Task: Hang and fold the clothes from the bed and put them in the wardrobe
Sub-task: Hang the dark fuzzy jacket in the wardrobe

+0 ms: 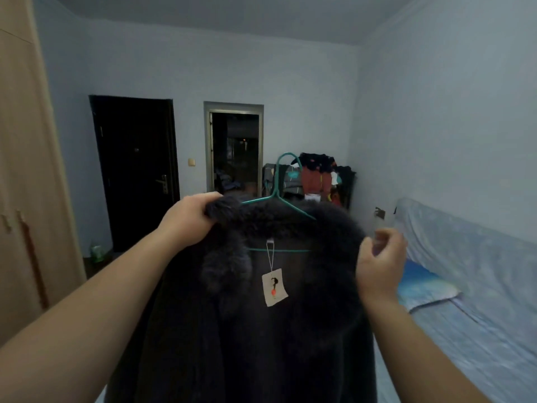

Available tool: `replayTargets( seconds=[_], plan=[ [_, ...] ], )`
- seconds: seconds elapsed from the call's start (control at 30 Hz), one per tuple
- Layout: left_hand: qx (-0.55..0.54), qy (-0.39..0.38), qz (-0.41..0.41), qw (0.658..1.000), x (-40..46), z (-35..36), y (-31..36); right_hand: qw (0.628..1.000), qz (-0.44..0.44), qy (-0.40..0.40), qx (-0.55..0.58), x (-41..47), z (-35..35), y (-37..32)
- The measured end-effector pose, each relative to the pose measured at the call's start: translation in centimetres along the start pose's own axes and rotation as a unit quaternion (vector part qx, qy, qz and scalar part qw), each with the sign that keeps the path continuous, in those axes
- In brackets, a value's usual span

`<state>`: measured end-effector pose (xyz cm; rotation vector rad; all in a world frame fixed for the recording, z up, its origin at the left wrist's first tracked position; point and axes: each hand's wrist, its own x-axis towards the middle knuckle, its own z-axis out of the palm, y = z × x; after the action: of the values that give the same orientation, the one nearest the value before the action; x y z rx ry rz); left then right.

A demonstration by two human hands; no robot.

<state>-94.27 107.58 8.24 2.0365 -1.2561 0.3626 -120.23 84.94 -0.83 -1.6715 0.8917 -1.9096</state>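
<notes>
Dark coat on green hanger — left hand grips the fur collar; right hand blurred, fingers curled at the coat's shoulder — grip unclear.

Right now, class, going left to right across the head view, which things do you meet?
Wardrobe → dark door → open doorway → green hanger hook → pile of clothes → bed.
</notes>
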Motion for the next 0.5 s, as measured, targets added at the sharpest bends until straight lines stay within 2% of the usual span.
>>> replayTargets(
  seconds=[0.07,0.17,0.23,0.27,0.33,0.4,0.43,0.5],
  plan=[
    [-0.013,0.013,-0.001,1.000,0.0,-0.3,-0.1,0.987,0.140,-0.070,-0.038,-2.2,0.7,2.7],
    [-0.062,0.029,0.029,0.997,0.3,-0.9,0.2,0.937,0.266,-0.209,0.082,-3.5,1.9,3.3],
    [-0.087,0.033,0.039,0.995,0.2,-1.3,0.6,0.923,0.263,-0.258,0.107,-3.1,2.5,2.1],
    [-0.095,0.040,0.034,0.994,0.3,-1.5,0.6,0.931,0.240,-0.256,0.103,-2.9,2.7,1.4],
    [-0.112,0.060,0.016,0.992,0.5,-1.9,0.3,0.966,0.157,-0.202,0.038,-3.0,2.9,0.2],
    [-0.118,0.083,0.008,0.990,0.9,-2.4,0.0,0.982,0.065,-0.170,-0.040,-3.6,2.9,-1.0],
    [-0.119,0.091,0.011,0.989,1.2,-2.7,-0.1,0.980,0.047,-0.190,-0.045,-3.7,3.0,-1.7],
    [-0.122,0.093,0.020,0.988,1.6,-3.3,0.1,0.952,0.108,-0.287,-0.005,-3.2,4.4,-2.7]
  ],
)
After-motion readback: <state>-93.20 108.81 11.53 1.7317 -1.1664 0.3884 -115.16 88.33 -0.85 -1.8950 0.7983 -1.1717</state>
